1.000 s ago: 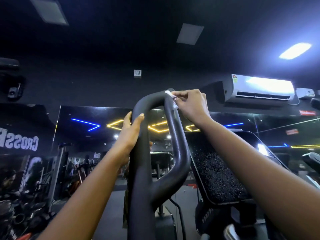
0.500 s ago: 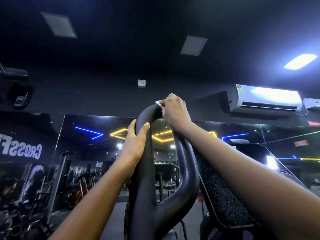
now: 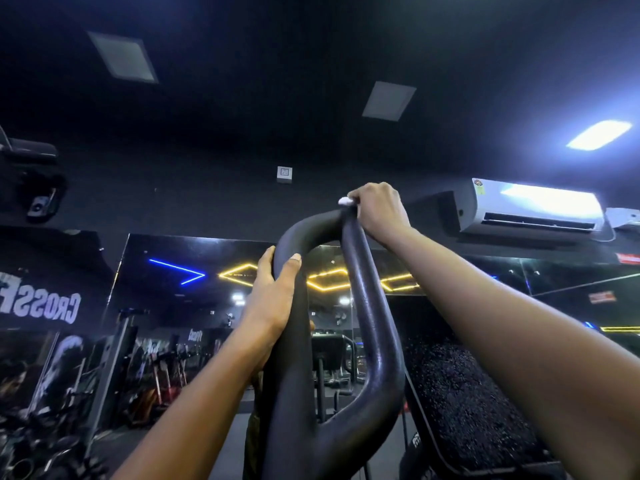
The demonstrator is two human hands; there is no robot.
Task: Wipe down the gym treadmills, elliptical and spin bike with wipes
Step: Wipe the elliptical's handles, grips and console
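Slippage looked the likeliest trouble: atop the looped handle [image 3: 372, 327] the right hand [image 3: 379, 213] pinched a small wipe [image 3: 345, 201], mostly hidden, which might bunch or drop on the curve, while the left hand [image 3: 273, 299] curled round the handle's left limb, steadying it

A white air conditioner [image 3: 533, 206] hangs just right of the grip, a lit ceiling light [image 3: 597, 135] above it; a wall mirror [image 3: 166, 292] showing neon lines spans behind, lower left.
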